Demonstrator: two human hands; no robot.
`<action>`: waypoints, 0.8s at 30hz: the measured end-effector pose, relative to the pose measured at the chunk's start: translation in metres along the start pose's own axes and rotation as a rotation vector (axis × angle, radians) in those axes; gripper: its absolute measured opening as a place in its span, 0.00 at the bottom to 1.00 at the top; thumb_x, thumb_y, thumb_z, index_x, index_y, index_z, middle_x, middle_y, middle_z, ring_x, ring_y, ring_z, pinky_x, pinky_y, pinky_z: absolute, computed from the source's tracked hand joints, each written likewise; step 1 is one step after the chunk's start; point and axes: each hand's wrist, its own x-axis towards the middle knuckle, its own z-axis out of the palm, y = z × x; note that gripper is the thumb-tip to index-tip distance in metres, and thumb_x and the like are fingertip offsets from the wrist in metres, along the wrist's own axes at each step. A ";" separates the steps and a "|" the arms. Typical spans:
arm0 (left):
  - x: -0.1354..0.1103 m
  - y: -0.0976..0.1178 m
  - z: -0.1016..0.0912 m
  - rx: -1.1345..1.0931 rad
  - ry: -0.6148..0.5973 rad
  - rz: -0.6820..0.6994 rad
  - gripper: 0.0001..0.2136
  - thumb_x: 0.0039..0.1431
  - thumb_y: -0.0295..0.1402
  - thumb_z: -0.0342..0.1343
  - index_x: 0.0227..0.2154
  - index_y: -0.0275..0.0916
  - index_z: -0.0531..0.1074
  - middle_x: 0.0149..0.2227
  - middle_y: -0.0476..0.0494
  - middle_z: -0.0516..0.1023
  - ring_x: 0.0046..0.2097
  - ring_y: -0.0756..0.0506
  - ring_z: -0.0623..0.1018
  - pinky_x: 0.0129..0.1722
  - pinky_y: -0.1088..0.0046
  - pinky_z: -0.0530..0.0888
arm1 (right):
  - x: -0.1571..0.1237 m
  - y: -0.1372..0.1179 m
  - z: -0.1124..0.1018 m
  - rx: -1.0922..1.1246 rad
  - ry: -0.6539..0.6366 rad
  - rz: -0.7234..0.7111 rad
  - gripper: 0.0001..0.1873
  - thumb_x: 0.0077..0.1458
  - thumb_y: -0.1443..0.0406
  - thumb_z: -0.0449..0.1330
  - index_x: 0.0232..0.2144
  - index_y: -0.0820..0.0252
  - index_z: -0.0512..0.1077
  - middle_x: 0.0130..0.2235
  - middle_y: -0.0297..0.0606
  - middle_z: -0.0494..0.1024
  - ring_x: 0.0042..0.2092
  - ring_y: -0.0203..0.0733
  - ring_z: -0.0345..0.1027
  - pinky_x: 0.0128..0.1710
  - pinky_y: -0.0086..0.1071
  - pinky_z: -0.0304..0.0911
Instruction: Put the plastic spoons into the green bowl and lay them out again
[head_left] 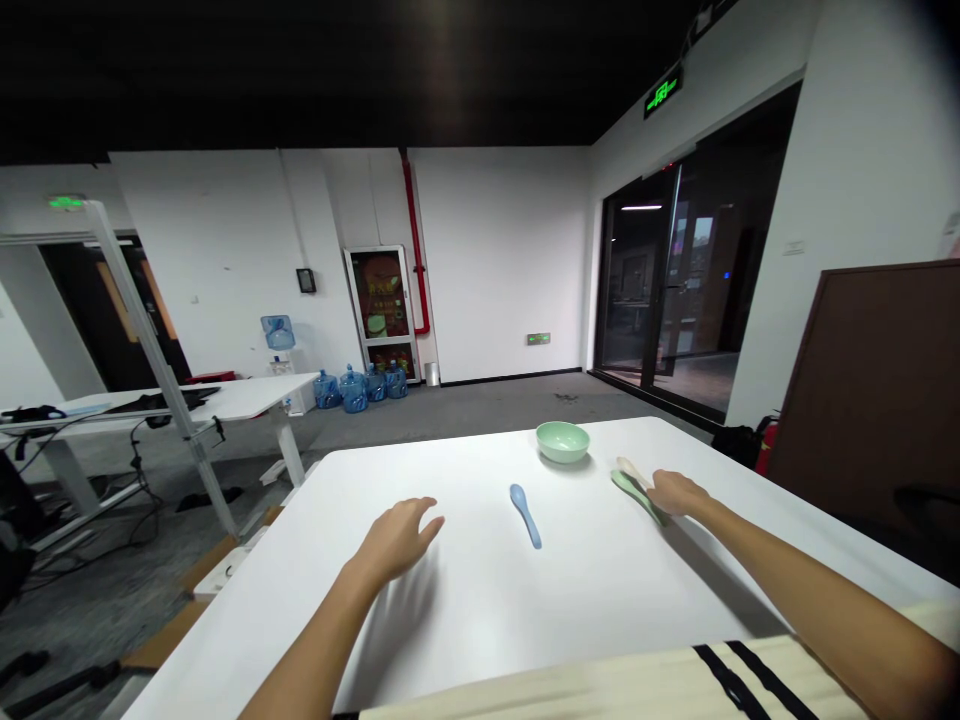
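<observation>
My right hand is closed, with its fingertips at the handle of a cream spoon on the right of the white table. Just below lies a green spoon, its handle running partly beneath the hand. My left hand hovers over the left part of the table, thumb and fingers apart, holding nothing. Between the two hands a blue spoon rests with its bowl end pointing away from me. Beyond it a light green bowl stands upright near the far edge.
To the left is another white table with cables and dark items, beside a metal post. Several blue water bottles stand by the far wall. A brown panel and a glass door are on the right.
</observation>
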 end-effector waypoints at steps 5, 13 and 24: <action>0.002 -0.003 0.003 -0.007 -0.006 0.008 0.26 0.64 0.50 0.41 0.57 0.42 0.68 0.58 0.42 0.73 0.59 0.37 0.70 0.54 0.60 0.68 | -0.002 0.001 0.000 -0.019 -0.011 0.020 0.13 0.52 0.64 0.54 0.39 0.63 0.71 0.42 0.51 0.75 0.39 0.49 0.72 0.33 0.35 0.60; 0.002 0.000 0.000 -0.004 -0.012 0.002 0.26 0.64 0.50 0.41 0.57 0.42 0.68 0.59 0.42 0.72 0.59 0.38 0.70 0.54 0.61 0.67 | -0.004 0.002 0.002 -0.034 -0.020 0.009 0.13 0.51 0.66 0.53 0.39 0.65 0.72 0.41 0.52 0.75 0.39 0.50 0.72 0.32 0.35 0.60; 0.001 -0.001 0.001 -0.006 -0.009 -0.002 0.26 0.63 0.50 0.41 0.57 0.43 0.68 0.59 0.42 0.72 0.59 0.37 0.70 0.54 0.60 0.68 | 0.001 0.005 0.007 -0.037 -0.047 0.011 0.13 0.47 0.65 0.58 0.37 0.65 0.71 0.37 0.51 0.76 0.33 0.48 0.73 0.31 0.35 0.61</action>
